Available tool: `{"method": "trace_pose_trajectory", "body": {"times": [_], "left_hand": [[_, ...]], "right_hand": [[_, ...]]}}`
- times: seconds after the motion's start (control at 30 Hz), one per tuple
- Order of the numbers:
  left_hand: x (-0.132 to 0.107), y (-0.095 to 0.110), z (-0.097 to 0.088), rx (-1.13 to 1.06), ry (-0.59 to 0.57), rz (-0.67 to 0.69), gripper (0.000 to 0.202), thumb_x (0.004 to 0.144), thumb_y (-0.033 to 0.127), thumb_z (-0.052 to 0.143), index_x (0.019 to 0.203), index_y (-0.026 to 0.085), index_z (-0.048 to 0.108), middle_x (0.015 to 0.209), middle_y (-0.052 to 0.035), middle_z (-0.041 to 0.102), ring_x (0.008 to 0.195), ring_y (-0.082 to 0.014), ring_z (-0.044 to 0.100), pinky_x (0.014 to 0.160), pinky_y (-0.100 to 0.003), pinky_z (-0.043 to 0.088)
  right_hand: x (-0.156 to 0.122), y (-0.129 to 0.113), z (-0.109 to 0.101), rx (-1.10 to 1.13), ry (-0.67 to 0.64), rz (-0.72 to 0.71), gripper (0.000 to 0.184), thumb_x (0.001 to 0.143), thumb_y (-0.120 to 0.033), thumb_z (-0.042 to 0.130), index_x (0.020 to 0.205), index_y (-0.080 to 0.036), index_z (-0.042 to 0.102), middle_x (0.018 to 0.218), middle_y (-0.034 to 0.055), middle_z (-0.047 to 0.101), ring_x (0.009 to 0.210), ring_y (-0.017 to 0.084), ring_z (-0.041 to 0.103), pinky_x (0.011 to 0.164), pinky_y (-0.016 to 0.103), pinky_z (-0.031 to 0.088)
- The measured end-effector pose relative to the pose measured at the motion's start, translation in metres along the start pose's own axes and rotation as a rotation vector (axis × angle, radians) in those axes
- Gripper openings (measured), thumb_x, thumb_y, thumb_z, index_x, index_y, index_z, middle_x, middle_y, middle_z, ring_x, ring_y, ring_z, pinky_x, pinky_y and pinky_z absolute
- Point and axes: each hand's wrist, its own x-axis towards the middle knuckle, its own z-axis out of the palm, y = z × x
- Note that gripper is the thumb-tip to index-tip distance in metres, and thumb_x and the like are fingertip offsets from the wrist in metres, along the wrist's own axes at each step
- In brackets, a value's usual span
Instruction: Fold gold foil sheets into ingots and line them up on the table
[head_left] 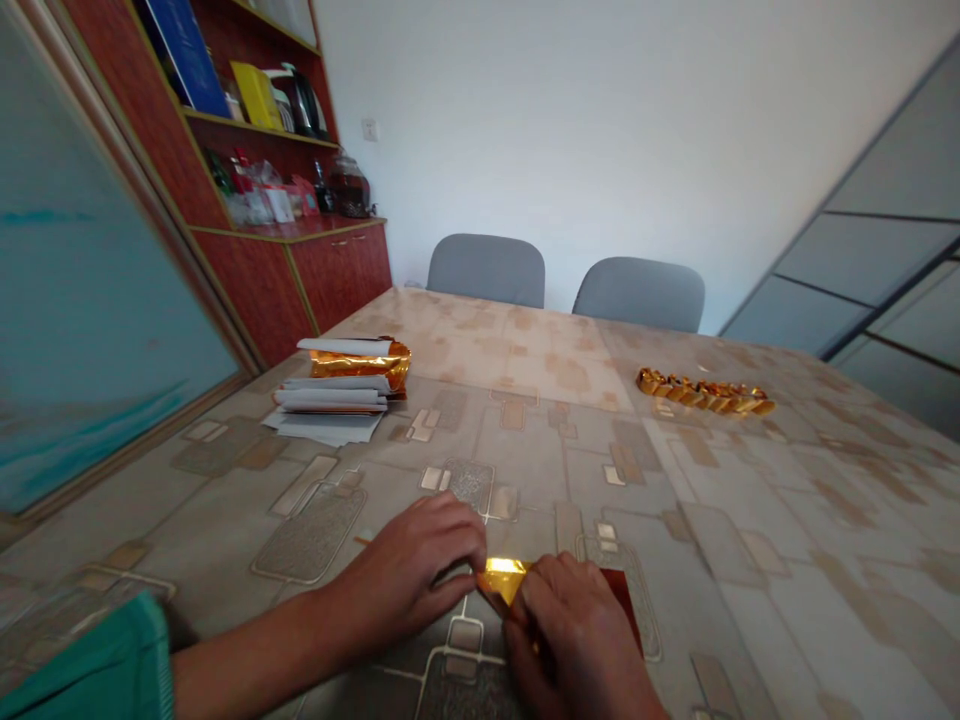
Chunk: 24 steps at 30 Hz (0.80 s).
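- OK, far left: red-brown cabinet (247,285) does the storage. Kettle (304,105) upright on a shelf, contents not visible. On the ledge below, a clear jar (350,185) with something dark inside; could be liquid, too small and blurred to be sure.
- Left part of the surface (555,460): foil paper stack (330,415), mostly pale backs showing, gold side visible where the far sheets curl over. Likely parked there to be reachable without crowding the work spot.
- Left hand (439,560): thumb and fingers (472,540) pinched narrow on the left tip of the gold foil sheet (504,570). Reads as pinning that end so it can't slip.
- Gold foil sheet: near edge of the surface, between both hands, partly folded, mostly covered by the right.
- Right hand (577,625): fingers closed over the sheet's middle, probably to press the fold flat; darker foil sticks out past its right side.
- Far right: row of folded gold pieces (701,392), nested side by side, well apart from the hands. Probably lined up so they stay together and don't get crushed.
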Motion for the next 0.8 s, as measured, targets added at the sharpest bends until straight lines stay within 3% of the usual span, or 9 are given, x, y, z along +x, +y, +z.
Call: {"method": "trace_pose_trajectory", "body": {"times": [0.2,0.37,0.8], "left_hand": [[0.003,-0.010,-0.005,-0.014,-0.017,-0.051,0.010,0.095,0.021,0.061,0.087,0.022,0.066,0.099,-0.0020,0.063,0.094,-0.0206,0.056,0.083,-0.033,0.040],[0.009,-0.007,-0.003,-0.020,-0.060,-0.091,0.010,0.096,0.025,0.062,0.087,0.021,0.064,0.103,-0.0027,0.060,0.099,-0.0226,0.054,0.086,-0.036,0.038],[0.016,-0.011,-0.002,0.015,-0.043,-0.076,0.021,0.096,0.038,0.063,0.085,0.021,0.060,0.100,-0.0029,0.058,0.095,-0.0229,0.051,0.082,-0.034,0.036]], "right_hand": [[0.005,-0.002,-0.007,0.076,-0.018,0.064,0.011,0.080,-0.013,0.058,0.073,-0.022,0.056,0.073,0.0013,0.064,0.066,0.019,0.057,0.060,0.029,0.035],[0.004,0.002,-0.006,-0.024,-0.023,0.094,0.019,0.090,-0.016,0.052,0.075,-0.023,0.061,0.072,0.0018,0.066,0.066,0.021,0.059,0.063,0.031,0.033],[0.004,0.002,-0.001,-0.144,0.090,0.096,0.016,0.077,-0.012,0.054,0.069,-0.025,0.050,0.063,-0.0002,0.060,0.057,0.020,0.054,0.059,0.031,0.029]]}}
